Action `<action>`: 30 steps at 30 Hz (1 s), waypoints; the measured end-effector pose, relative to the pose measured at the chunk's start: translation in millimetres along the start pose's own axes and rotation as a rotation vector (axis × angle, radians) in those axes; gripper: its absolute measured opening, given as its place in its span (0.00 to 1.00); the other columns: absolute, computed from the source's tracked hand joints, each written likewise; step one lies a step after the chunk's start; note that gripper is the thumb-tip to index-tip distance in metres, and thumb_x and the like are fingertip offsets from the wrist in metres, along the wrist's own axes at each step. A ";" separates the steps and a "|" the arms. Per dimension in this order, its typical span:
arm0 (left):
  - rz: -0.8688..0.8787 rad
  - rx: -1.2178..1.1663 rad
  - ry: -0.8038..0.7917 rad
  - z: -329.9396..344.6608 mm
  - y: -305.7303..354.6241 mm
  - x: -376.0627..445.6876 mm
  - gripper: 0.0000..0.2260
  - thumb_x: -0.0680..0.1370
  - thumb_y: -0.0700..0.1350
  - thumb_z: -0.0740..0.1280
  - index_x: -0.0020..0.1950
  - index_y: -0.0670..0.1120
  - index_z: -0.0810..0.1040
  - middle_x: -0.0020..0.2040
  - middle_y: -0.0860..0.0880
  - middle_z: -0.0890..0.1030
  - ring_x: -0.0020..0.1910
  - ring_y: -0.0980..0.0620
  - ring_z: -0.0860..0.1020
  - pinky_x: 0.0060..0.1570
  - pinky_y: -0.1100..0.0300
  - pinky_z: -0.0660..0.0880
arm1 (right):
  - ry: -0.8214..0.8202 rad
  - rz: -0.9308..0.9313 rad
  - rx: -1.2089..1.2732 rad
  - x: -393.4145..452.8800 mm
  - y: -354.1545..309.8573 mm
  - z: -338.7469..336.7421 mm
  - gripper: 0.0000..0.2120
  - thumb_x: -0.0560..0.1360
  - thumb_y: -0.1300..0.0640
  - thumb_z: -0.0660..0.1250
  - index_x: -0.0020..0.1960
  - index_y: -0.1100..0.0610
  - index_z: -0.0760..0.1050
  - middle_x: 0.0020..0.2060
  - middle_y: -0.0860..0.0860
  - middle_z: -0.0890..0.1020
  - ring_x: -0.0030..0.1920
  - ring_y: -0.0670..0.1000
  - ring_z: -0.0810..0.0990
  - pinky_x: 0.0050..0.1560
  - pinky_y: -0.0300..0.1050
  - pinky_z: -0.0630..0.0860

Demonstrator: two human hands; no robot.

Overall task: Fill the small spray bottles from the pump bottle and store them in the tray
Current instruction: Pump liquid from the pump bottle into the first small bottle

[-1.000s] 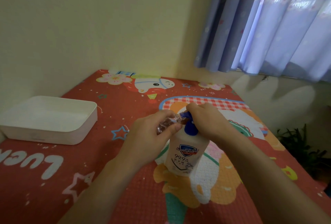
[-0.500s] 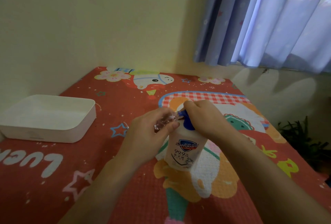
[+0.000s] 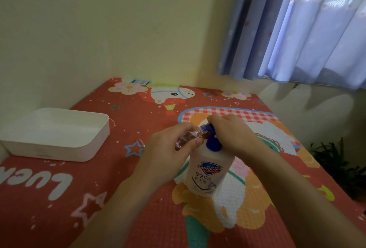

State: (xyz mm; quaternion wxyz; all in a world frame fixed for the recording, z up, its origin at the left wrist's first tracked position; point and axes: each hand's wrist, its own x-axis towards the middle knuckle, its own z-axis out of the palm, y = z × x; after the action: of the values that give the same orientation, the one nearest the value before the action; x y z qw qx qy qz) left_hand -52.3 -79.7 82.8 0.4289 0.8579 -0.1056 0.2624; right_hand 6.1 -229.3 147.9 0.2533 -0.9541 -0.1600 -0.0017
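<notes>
Gripping a small clear spray bottle (image 3: 188,138) between curled fingers and thumb, the left hand (image 3: 168,154) tilts it so its open neck meets the blue spout of the Safeguard pump bottle (image 3: 210,170). The right hand (image 3: 231,134) lies closed over the blue pump head, palm down, fingers wrapped across the top; how hard it presses cannot be told. The pump bottle stands upright on a red cartoon-printed mat (image 3: 59,198) with stars, flowers and white lettering. A white rectangular tray (image 3: 59,148) sits at the mat's left edge, well apart from the hands, against a pale yellow wall (image 3: 99,29). Blue patterned curtains (image 3: 297,29) hang at upper right, and a green plant (image 3: 336,164) shows beyond the mat's right side.
</notes>
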 end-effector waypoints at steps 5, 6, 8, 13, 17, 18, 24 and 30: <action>0.010 0.004 0.009 2.4 -3.0 -1.0 0.08 0.78 0.54 0.69 0.55 0.54 0.80 0.47 0.59 0.83 0.48 0.61 0.80 0.43 0.68 0.74 | 0.006 -0.073 -0.167 3.7 5.3 5.6 0.09 0.80 0.59 0.54 0.43 0.58 0.68 0.36 0.53 0.73 0.38 0.51 0.71 0.38 0.43 0.72; 0.009 -0.001 0.009 3.1 -3.6 -1.8 0.08 0.78 0.53 0.69 0.55 0.54 0.80 0.47 0.59 0.83 0.48 0.60 0.80 0.44 0.67 0.75 | 0.018 -0.066 -0.156 3.3 6.0 6.6 0.08 0.80 0.59 0.54 0.46 0.60 0.69 0.39 0.54 0.75 0.39 0.52 0.72 0.41 0.46 0.74; 0.003 -0.011 0.016 4.4 -4.7 -3.2 0.07 0.78 0.52 0.70 0.54 0.53 0.81 0.46 0.58 0.83 0.48 0.60 0.80 0.45 0.65 0.75 | 0.046 -0.092 -0.178 2.4 6.6 10.1 0.05 0.80 0.59 0.56 0.47 0.59 0.68 0.42 0.55 0.76 0.40 0.52 0.73 0.44 0.47 0.76; -0.014 -0.012 0.012 5.6 -4.6 -4.3 0.06 0.78 0.51 0.70 0.54 0.55 0.80 0.46 0.59 0.82 0.47 0.59 0.79 0.45 0.64 0.74 | 0.021 -0.145 -0.262 -1.7 4.2 8.9 0.06 0.80 0.60 0.54 0.44 0.58 0.64 0.37 0.53 0.72 0.39 0.52 0.70 0.38 0.44 0.69; -0.023 0.000 -0.010 3.7 -3.5 -3.3 0.06 0.78 0.52 0.69 0.55 0.56 0.79 0.47 0.59 0.83 0.47 0.60 0.80 0.44 0.66 0.75 | 0.041 -0.100 -0.215 -0.3 2.7 8.7 0.06 0.80 0.61 0.54 0.45 0.60 0.66 0.41 0.56 0.73 0.41 0.54 0.72 0.44 0.49 0.74; -0.025 -0.001 -0.013 3.0 -2.7 -2.7 0.07 0.78 0.53 0.69 0.55 0.56 0.79 0.47 0.59 0.83 0.47 0.61 0.80 0.43 0.68 0.74 | 0.017 -0.090 -0.185 -0.2 2.1 6.2 0.07 0.80 0.61 0.54 0.45 0.61 0.67 0.40 0.56 0.73 0.41 0.54 0.72 0.44 0.50 0.73; -0.021 0.022 -0.033 -1.3 1.0 2.3 0.10 0.77 0.53 0.69 0.57 0.55 0.79 0.47 0.59 0.83 0.46 0.61 0.80 0.42 0.70 0.73 | -0.101 -0.154 -0.137 -3.2 0.8 -11.7 0.14 0.80 0.56 0.54 0.36 0.51 0.67 0.32 0.48 0.69 0.32 0.47 0.68 0.34 0.40 0.66; -0.022 0.011 -0.024 -0.9 1.0 0.1 0.09 0.77 0.55 0.69 0.56 0.56 0.79 0.46 0.59 0.83 0.45 0.61 0.80 0.43 0.66 0.75 | -0.046 -0.173 -0.361 1.5 0.3 -6.1 0.04 0.80 0.59 0.57 0.47 0.56 0.62 0.45 0.56 0.76 0.41 0.52 0.67 0.42 0.42 0.64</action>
State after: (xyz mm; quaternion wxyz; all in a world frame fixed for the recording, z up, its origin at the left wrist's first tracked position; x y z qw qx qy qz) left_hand -53.0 -79.6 84.0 0.4256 0.8646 -0.0997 0.2480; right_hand 8.2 -232.1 153.3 0.0733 -0.9664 -0.2444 -0.0302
